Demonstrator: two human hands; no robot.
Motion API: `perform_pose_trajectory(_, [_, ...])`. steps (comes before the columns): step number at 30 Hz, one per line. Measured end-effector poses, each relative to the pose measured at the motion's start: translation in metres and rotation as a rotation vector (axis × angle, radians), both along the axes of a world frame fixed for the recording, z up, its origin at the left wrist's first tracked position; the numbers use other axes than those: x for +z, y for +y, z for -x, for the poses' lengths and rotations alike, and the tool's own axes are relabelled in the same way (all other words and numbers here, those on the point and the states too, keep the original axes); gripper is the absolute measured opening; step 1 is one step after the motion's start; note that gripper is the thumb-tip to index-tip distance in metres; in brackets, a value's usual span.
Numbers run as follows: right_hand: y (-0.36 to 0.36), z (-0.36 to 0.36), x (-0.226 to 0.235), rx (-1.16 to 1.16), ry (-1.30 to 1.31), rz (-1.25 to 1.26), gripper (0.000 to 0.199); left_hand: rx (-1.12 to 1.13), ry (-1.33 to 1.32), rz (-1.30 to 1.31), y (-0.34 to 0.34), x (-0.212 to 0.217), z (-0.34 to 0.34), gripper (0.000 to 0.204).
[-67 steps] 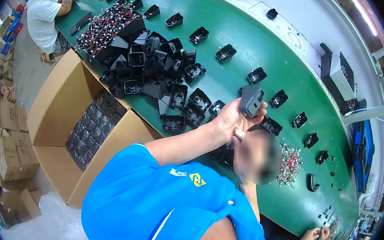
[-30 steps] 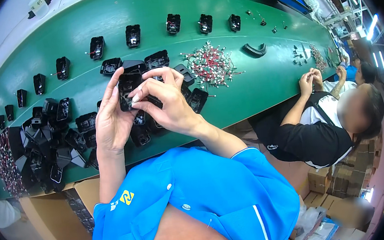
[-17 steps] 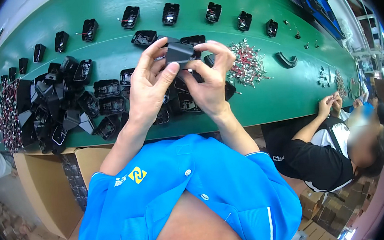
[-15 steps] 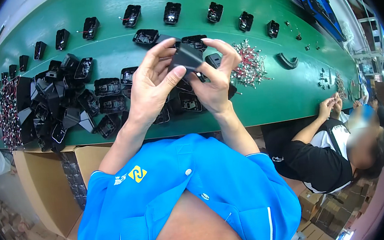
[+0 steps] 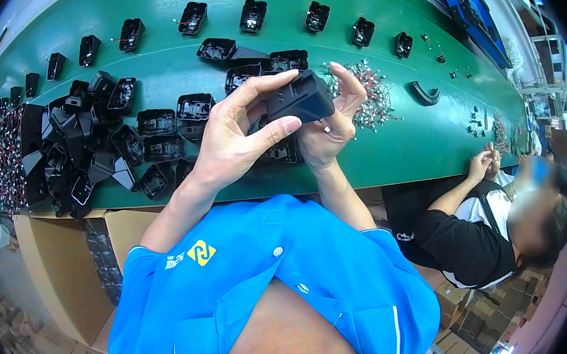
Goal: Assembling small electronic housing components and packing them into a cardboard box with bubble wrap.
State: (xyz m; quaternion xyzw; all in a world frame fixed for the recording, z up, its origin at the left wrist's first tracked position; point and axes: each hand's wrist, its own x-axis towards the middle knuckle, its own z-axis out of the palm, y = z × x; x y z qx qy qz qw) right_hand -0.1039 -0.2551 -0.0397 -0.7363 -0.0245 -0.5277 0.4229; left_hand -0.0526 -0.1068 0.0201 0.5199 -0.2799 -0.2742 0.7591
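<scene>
My left hand (image 5: pixel 238 130) grips a black plastic housing (image 5: pixel 304 98) over the table, fingers along its far side and thumb on its near side. My right hand (image 5: pixel 326 139) is curled against the housing's right end and underside, with one finger raised beside it. A small white connector (image 5: pixel 327 130) shows at the right hand's fingers; whatever it is joined to is hidden. Below and around the hands lie open black housings (image 5: pixel 195 107). Just right of the right hand spreads a pile of red and white wired parts (image 5: pixel 370 93).
A heap of black housings (image 5: pixel 75 139) lies at the left, beside another wire pile (image 5: pixel 10 159). Several housings (image 5: pixel 253 17) form a row along the far side of the green table (image 5: pixel 444 141). A co-worker (image 5: pixel 472 227) sits at the right. An open cardboard box (image 5: pixel 61 273) stands front left.
The black housing has turned and shifted right, now showing a recessed face. My right hand has moved from its near edge to its right end, and the white connector has come into view.
</scene>
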Motion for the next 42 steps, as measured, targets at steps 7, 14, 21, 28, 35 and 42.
perform_pose_trajectory(7, [0.009,0.011,0.013,-0.049,0.247,0.215,0.026,-0.004,0.128,-0.082,-0.002,-0.002,-0.004,0.047])
perform_pose_trajectory(14, [-0.074,0.009,0.036,-0.299,0.311,0.460,0.034,0.103,-0.041,-0.087,-0.037,0.007,-0.013,0.045])
perform_pose_trajectory(21, [-0.348,0.032,0.041,-0.791,0.854,0.868,0.035,0.279,-0.503,-0.498,0.014,-0.012,-0.105,0.039])
perform_pose_trajectory(28, [-0.429,0.018,0.019,-0.651,1.612,0.808,0.037,0.169,-0.769,-0.847,0.002,-0.040,-0.127,0.035])
perform_pose_trajectory(35, [-0.438,0.002,0.036,-0.576,1.684,0.801,0.035,0.120,-0.898,-0.885,-0.018,-0.051,-0.135,0.035])
perform_pose_trajectory(42, [-0.490,-0.022,0.047,-0.646,1.337,0.487,0.026,0.105,-0.913,-0.872,-0.030,-0.045,-0.144,0.031])
